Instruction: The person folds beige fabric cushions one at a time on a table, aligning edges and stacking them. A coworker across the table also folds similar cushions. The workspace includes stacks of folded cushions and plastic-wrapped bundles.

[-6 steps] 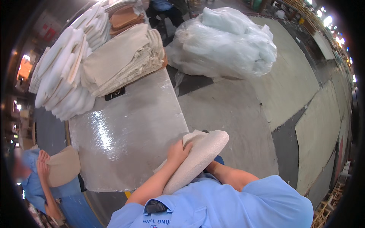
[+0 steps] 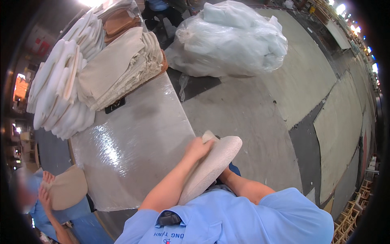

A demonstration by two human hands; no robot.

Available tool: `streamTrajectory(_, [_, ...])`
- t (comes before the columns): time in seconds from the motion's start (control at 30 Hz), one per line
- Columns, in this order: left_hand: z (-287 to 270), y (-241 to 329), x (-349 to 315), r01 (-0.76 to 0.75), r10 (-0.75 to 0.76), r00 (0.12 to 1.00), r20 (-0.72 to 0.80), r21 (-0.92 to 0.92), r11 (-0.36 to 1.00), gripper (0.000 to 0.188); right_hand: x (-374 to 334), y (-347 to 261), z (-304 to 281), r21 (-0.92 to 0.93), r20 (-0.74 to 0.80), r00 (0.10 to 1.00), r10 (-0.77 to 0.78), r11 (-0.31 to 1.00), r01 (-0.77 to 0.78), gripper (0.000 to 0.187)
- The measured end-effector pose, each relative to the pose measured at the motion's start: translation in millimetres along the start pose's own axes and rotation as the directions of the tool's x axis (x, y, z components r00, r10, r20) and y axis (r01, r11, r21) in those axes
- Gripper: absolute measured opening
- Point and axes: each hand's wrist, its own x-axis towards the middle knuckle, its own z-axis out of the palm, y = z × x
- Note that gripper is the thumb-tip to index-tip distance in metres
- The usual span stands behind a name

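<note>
A pale beige, rounded cushion [image 2: 221, 162] leans against my front, tilted on its edge. At its far end my left hand [image 2: 200, 148] is closed on a loose flap of the cushion's cover [image 2: 209, 136], slightly blurred. My right hand [image 2: 223, 175] lies behind the cushion on its other side, its fingers hidden. Just beyond my left arm is the plastic-wrapped table top [image 2: 134, 134].
Stacked beige fabric covers [image 2: 118, 65] and white padded pieces [image 2: 61, 81] occupy the table's far left. A large clear bag of white stuffing [image 2: 231, 40] sits beyond. At lower left, a co-worker holds another beige cushion [image 2: 69, 187].
My left hand has moved forward along the cushion, and its flap now shows as a small tuft beyond the fingers. The surroundings have shifted slightly left in view.
</note>
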Motion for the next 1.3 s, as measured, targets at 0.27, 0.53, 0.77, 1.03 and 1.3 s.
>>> streamTrajectory(0.27, [50.9, 33.5, 29.4, -0.073, 0.077, 0.994, -0.079, 0.059, 0.996, 0.041, 26.5, 4.2, -28.0, 0.848, 0.287, 0.941, 0.177, 0.410, -0.336, 0.049])
streamTrajectory(0.53, [66.5, 30.9, 33.3, -0.059, 0.057, 0.995, -0.086, -0.028, 0.998, 0.031, 33.4, 1.1, -14.4, 0.631, 0.175, 0.897, 0.407, 0.652, -0.419, 0.053])
streamTrajectory(0.77, [57.8, 21.9, 33.8, -0.123, 0.103, 0.977, -0.186, -0.096, 0.988, 0.043, 45.5, -12.2, -7.6, 0.494, 0.191, 0.896, 0.402, 0.749, -0.441, 0.057])
streamTrajectory(1.03, [-10.6, -71.7, -58.8, -0.041, 0.047, 0.992, 0.113, -0.049, 0.998, 0.054, 35.7, -29.1, -6.0, 0.333, 0.296, 0.887, 0.354, 0.832, -0.443, 0.061])
streamTrajectory(1.3, [-29.8, -149.0, -135.2, 0.066, -0.064, 0.998, 0.029, -0.105, 0.992, 0.064, 49.6, -90.7, -71.2, -0.389, 0.245, 0.809, 0.535, 0.818, -0.423, 0.066])
